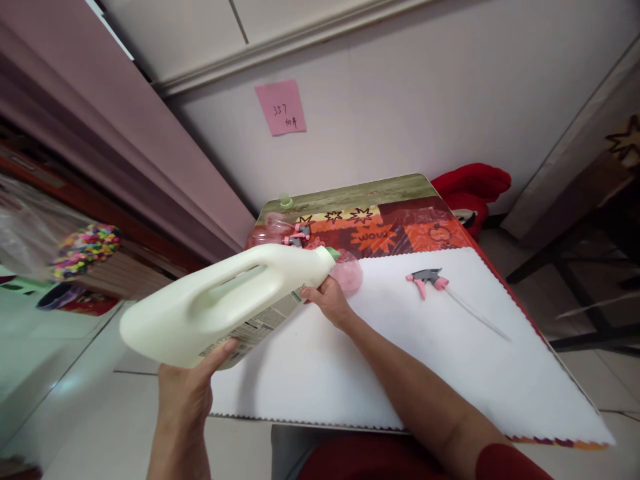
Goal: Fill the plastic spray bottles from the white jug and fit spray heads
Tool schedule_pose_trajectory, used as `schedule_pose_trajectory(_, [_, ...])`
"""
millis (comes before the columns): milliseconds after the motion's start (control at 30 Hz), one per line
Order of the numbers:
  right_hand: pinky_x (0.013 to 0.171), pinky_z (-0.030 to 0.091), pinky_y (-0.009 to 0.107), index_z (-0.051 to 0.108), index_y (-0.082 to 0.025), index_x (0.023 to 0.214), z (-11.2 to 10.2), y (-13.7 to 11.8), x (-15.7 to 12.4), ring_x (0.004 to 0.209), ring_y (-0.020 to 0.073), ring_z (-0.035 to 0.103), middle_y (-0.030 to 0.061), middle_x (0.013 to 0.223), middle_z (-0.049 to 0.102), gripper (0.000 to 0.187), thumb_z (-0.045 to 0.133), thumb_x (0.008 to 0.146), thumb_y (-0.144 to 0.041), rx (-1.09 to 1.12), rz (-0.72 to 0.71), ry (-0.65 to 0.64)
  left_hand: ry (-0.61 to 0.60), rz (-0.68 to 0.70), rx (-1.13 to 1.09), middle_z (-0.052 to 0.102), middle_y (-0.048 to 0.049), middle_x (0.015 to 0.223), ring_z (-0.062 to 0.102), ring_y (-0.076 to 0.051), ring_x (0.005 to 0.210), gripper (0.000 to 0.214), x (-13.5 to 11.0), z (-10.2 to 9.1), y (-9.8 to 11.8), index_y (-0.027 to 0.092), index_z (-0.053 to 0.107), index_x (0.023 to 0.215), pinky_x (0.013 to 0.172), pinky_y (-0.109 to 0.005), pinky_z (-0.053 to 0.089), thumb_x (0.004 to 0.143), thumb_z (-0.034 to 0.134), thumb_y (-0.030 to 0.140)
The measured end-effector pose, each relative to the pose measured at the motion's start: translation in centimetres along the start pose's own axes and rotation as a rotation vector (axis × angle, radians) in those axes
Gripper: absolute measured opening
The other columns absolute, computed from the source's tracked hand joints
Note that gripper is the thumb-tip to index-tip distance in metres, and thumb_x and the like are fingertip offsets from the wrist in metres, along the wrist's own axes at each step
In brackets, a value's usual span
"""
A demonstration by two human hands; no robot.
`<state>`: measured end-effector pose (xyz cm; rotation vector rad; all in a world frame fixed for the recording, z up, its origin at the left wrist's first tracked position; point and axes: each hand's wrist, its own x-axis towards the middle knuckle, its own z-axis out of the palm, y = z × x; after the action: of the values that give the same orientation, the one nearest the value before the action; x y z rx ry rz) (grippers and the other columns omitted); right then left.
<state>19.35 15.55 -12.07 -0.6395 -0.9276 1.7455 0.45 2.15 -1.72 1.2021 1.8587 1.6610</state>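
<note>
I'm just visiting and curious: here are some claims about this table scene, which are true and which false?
1. Both hands hold the white jug tilted on its side. True: the left hand supports its base, and the right hand is by its neck.
2. The pink spray trigger is screwed onto a bottle. False: it lies loose on the white cloth.
3. A pink note is stuck on the wall. True.
4. The jug's spout points away from the clear pink bottle. False: it points at it.
</note>
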Motion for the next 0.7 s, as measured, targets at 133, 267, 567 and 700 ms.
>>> schedule_pose_trajectory(133, [0.063, 0.056, 0.03, 0.068, -0.017, 0.105, -0.08, 0.25, 0.05, 0.084, 0.02, 0.068, 0.0079, 0.1, 0.077, 0.06, 0.09, 0.061, -0.051, -0.006, -0.008, -0.007, 0.018, -0.045, -0.068, 0.076, -0.0088, 0.123, 0.064, -0.038, 0.129, 0.068, 0.01, 0.1, 0.24, 0.019, 0.074, 0.122, 0.118, -0.059, 0.043, 0.059, 0.096, 0.03])
schedule_pose_trajectory(267, [0.063, 0.056, 0.03, 0.068, -0.017, 0.107, -0.11, 0.3, 0.1, 0.084, 0.02, 0.068, 0.0081, 0.1, 0.077, 0.062, 0.091, 0.06, -0.052, -0.002, 0.0, 0.0, 0.023, -0.044, -0.08, 0.076, -0.0087, 0.125, 0.063, -0.038, 0.13, 0.069, 0.02, 0.27, 0.52, 0.019, 0.074, 0.122, 0.118, -0.059, 0.043, 0.057, 0.097, 0.029])
schedule_pose_trajectory(567, [0.063, 0.056, 0.03, 0.069, -0.017, 0.106, -0.11, 0.33, 0.05, 0.084, 0.0202, 0.069, 0.0083, 0.101, 0.077, 0.061, 0.091, 0.061, -0.051, 0.0, -0.01, -0.001, 0.008, -0.028, -0.045, 0.077, -0.0084, 0.122, 0.064, -0.037, 0.128, 0.067, 0.01, 0.31, 0.78, 0.02, 0.074, 0.122, 0.116, -0.055, 0.048, 0.059, 0.095, 0.03])
schedule_pose_trajectory(700, [0.063, 0.056, 0.029, 0.069, -0.017, 0.108, -0.18, 0.48, 0.1, 0.084, 0.0193, 0.068, 0.0079, 0.1, 0.077, 0.061, 0.091, 0.062, -0.052, 0.003, -0.016, -0.012, 0.012, -0.027, -0.05, 0.077, -0.0081, 0.122, 0.066, -0.036, 0.126, 0.065, -0.02, 0.26, 0.77, 0.02, 0.074, 0.12, 0.115, -0.054, 0.048, 0.059, 0.095, 0.029])
